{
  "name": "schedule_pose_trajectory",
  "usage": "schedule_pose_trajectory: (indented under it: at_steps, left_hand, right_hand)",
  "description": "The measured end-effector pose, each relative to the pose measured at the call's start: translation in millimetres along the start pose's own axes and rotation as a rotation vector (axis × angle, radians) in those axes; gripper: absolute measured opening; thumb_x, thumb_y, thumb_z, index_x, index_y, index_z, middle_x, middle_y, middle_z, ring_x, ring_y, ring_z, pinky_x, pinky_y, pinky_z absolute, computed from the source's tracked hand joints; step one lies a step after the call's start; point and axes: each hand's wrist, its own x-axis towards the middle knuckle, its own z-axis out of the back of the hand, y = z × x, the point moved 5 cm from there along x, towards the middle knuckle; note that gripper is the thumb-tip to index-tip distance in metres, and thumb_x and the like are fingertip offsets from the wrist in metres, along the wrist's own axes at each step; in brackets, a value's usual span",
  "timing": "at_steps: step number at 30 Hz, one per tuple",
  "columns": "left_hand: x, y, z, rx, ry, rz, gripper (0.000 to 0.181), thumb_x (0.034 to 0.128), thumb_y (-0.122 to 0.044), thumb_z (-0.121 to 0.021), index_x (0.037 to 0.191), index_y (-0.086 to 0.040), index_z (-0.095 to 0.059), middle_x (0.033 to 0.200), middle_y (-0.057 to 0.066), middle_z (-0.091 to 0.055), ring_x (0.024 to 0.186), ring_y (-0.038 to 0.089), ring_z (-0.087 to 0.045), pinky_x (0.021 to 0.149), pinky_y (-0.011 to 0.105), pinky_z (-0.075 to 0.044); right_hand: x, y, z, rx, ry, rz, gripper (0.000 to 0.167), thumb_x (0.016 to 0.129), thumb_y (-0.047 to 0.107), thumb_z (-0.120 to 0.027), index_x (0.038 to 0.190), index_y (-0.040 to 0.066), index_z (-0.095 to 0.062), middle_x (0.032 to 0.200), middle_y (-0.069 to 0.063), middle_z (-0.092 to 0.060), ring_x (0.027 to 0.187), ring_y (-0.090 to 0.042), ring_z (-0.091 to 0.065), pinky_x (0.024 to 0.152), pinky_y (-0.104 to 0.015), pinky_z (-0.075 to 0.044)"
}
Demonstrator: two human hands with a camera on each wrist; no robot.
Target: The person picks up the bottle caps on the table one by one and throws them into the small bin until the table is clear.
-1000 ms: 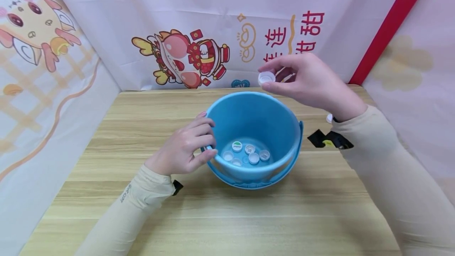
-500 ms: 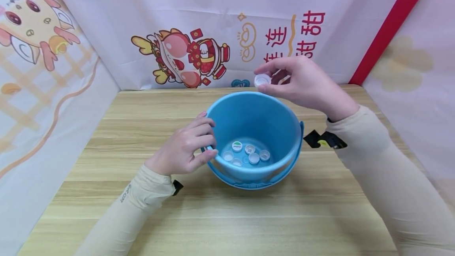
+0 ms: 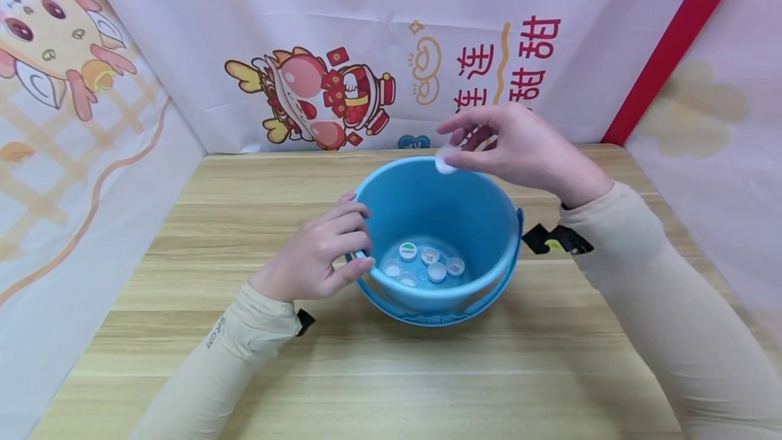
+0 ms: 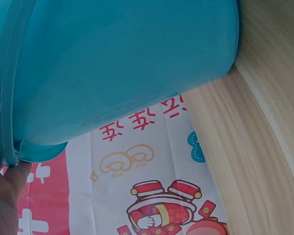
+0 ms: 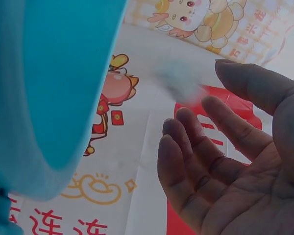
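A blue plastic bucket point(image 3: 440, 199) stands on the wooden table, with several white bottle caps point(image 3: 436, 272) on its bottom, one with a green print. My left hand point(image 3: 320, 246) grips the bucket's left rim, fingers over the edge and thumb on the near side. Over the far rim, my right hand point(image 3: 525, 148) has its thumb and fingers spread apart. Just off its fingertips is a white bottle cap point(image 3: 444, 161) in the air. In the right wrist view that cap is a pale blur, apart from the open fingers point(image 5: 174, 159).
The bucket's handle point(image 3: 436, 321) hangs down along its near side. Behind the wooden table point(image 3: 244, 216) hangs a white cloth point(image 3: 360, 5) with red and cartoon prints. Another printed cloth point(image 3: 146, 155) borders the left side.
The right hand moved slightly left with the bottle cap, then its fingers parted and let the cap go. The cap is now lower. The left hand stayed on the rim.
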Motion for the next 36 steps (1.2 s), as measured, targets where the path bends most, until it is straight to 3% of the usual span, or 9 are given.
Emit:
schedule_pose_trajectory:
  at_steps: [4, 10, 16, 19, 26, 36]
  left_hand:
    - [0.5, -0.5, 0.1, 0.002, -0.007, -0.003, 0.046, 0.1025, -0.048, -0.043, 0.083, -0.012, -0.065, 0.089, 0.003, -0.063, 0.111, 0.027, -0.055, 0.113, 0.053, -0.031]
    - [0.8, -1.5, 0.1, 0.002, -0.013, -0.006, 0.047, 0.1028, -0.048, -0.042, 0.082, -0.012, -0.064, 0.088, 0.003, -0.063, 0.111, 0.028, -0.056, 0.113, 0.053, -0.031]
    - [1.0, -1.9, -0.4, 0.007, -0.009, -0.002, 0.048, 0.1029, -0.049, -0.041, 0.082, -0.012, -0.065, 0.088, 0.003, -0.063, 0.111, 0.027, -0.056, 0.113, 0.053, -0.032]
    - [1.3, -2.0, -0.5, 0.010, -0.008, 0.001, 0.049, 0.1029, -0.049, -0.041, 0.082, -0.012, -0.065, 0.087, 0.003, -0.063, 0.110, 0.026, -0.056, 0.113, 0.053, -0.032]
    - [1.2, -1.9, 0.2, 0.010, -0.005, 0.002, 0.049, 0.1029, -0.049, -0.041, 0.083, -0.011, -0.066, 0.088, 0.003, -0.063, 0.110, 0.027, -0.056, 0.113, 0.053, -0.032]
    - [1.8, -1.8, 0.2, 0.009, 0.013, 0.001, 0.047, 0.1028, -0.048, -0.042, 0.084, -0.012, -0.066, 0.089, 0.003, -0.063, 0.111, 0.026, -0.055, 0.113, 0.053, -0.031]
  right_hand:
    - [0.3, -3, 0, -0.006, 0.016, 0.007, 0.043, 0.088, 0.028, -0.076, 0.128, 0.017, -0.066, 0.110, -0.003, -0.066, 0.099, -0.019, -0.062, 0.080, -0.041, -0.058]
    - [-2.6, -8, 6, -0.020, -0.020, 0.017, 0.039, 0.090, 0.026, -0.074, 0.127, 0.015, -0.067, 0.109, -0.004, -0.066, 0.097, -0.020, -0.062, 0.080, -0.040, -0.058]
    - [-11.0, -32, 23, -0.029, -0.060, -0.065, 0.041, 0.092, 0.034, -0.071, 0.129, 0.016, -0.066, 0.111, -0.006, -0.066, 0.099, -0.023, -0.061, 0.075, -0.025, -0.055]
    - [-16.9, -55, 33, -0.027, -0.074, -0.131, 0.045, 0.092, 0.041, -0.069, 0.131, 0.018, -0.065, 0.116, -0.007, -0.065, 0.103, -0.025, -0.059, 0.074, -0.022, -0.053]
    - [-32.0, -122, 48, -0.077, -0.078, -0.322, 0.058, 0.092, 0.052, -0.064, 0.137, 0.017, -0.059, 0.125, -0.013, -0.060, 0.107, -0.032, -0.056, 0.074, -0.035, -0.054]
    - [-55.1, -232, 31, -0.045, 0.037, -0.471, 0.066, 0.090, 0.054, -0.065, 0.136, 0.007, -0.057, 0.123, -0.021, -0.059, 0.102, -0.034, -0.058, 0.073, -0.036, -0.055]
